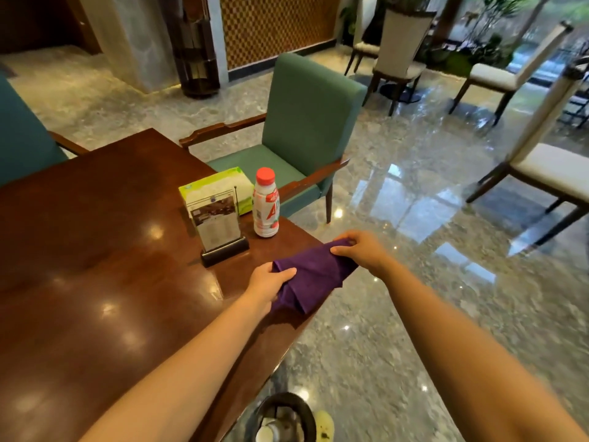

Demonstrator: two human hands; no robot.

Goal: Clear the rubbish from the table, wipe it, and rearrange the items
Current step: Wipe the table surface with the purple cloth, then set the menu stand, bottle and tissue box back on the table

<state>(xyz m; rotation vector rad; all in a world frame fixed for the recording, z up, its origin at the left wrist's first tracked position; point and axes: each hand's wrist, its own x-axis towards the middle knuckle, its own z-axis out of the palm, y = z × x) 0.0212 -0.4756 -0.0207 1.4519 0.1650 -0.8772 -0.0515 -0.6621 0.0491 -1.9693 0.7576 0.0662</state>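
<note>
I hold the folded purple cloth [314,275] at the table [95,250] edge: left hand [269,282] grips its near end, right hand [360,250] pinches its far end. Judged soft, light, limp; grip both ends so the folds stay together.

1 wide-angle view from a camera on the person's head, facing forward and down. It sits close above the right edge of a wooden table [95,250], with the green armchair [306,129] and glossy floor [414,218] farther off.
</note>
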